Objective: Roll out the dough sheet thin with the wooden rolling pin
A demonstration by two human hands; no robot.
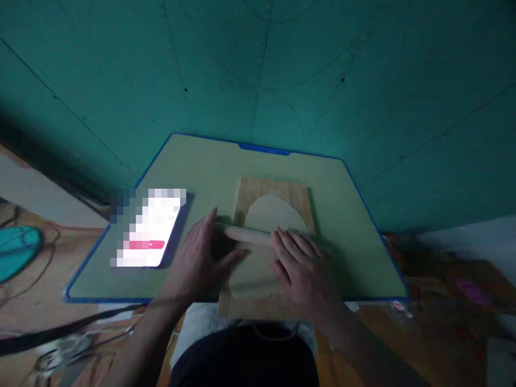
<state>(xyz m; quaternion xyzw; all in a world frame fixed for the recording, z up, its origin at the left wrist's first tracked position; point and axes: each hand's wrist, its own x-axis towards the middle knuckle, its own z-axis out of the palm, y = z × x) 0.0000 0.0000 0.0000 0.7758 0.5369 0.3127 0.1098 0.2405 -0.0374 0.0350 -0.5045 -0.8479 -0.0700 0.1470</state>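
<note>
A pale wooden rolling pin [245, 235] lies crosswise over a flat, rounded sheet of dough [276, 211] on a wooden board [274, 186]. My left hand [197, 255] is at the pin's left end, its thumb on the near side and its fingers on the far side, loosely around it. On the right part of the pin rests my right hand [302, 263], fingers bent over the wood and thumb tucked toward the dough. Much of the pin's right end is hidden under that hand. Dough shows on both sides of the pin.
The board sits on a light green folding table [209, 161] with a blue rim, overhanging its near edge. A tablet with a lit, blurred screen [155, 226] lies left. Behind rises a green wall [258, 80]. Cables [72, 328] and clutter cover the floor around.
</note>
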